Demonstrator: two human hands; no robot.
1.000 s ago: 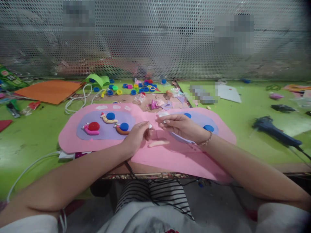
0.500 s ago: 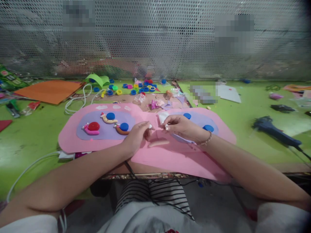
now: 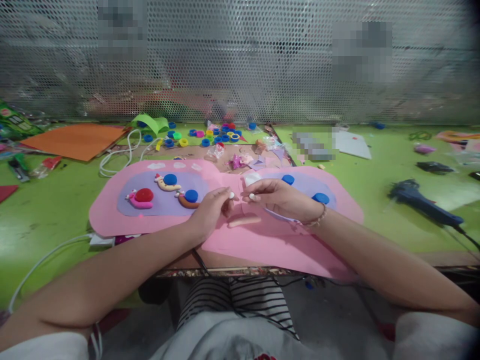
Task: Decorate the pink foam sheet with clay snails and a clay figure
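Note:
Between the fingertips of my left hand (image 3: 213,212) is a small white lump of clay (image 3: 231,195). My right hand (image 3: 281,199) pinches another small white piece (image 3: 252,197) between thumb and fingers, a short gap away from the left. Under both hands lies a pink sheet (image 3: 102,200) with purple ovals on it. Below the fingertips a pale clay roll (image 3: 244,221) rests on the pink. A white packet (image 3: 252,178) is partly covered by my right fingers. On the left oval sit clay snails with bottle-cap shells, one with a red cap (image 3: 144,195).
Two blue caps, one nearer (image 3: 321,198), lie on the right oval. A glue gun (image 3: 423,202) with its cord is on the green table at the right. Several coloured caps (image 3: 225,135) are strewn at the back. A white cable (image 3: 123,155) loops beside orange sheets (image 3: 77,141).
My right hand has moved slightly left, closer to my left hand, and its fingers have shifted around the white piece. My left hand keeps nearly the same position.

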